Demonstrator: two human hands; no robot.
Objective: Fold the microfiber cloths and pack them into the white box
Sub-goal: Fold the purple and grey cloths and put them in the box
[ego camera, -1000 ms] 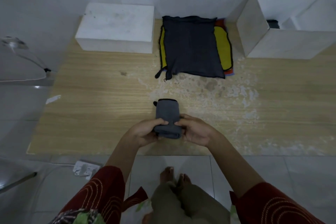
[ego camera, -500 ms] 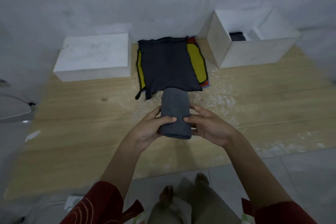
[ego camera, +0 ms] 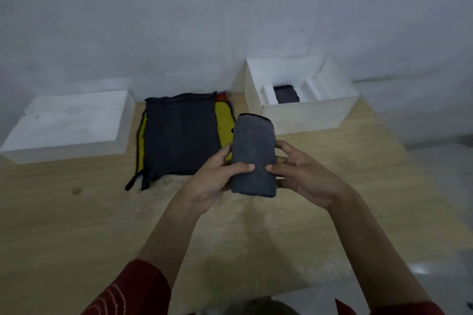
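Observation:
A folded grey cloth [ego camera: 253, 151] is held upright in the air between both hands, above the wooden board. My left hand [ego camera: 212, 176] grips its left side with the thumb across the front. My right hand [ego camera: 304, 176] grips its right side, thumb on the front too. Behind it lies a flat stack of cloths [ego camera: 179, 135], dark one on top, yellow and red edges showing below. The open white box [ego camera: 302, 115] stands at the back right with a dark folded cloth [ego camera: 285, 94] inside.
A white box lid [ego camera: 69, 123] lies at the back left against the wall. The wooden board [ego camera: 76, 225] covers the floor in front of me. Grey tiles [ego camera: 440, 161] lie to the right of the board.
Both hands have lifted the folded grey cloth off the board and carried it forward and to the right, toward the white box. My view has tilted up.

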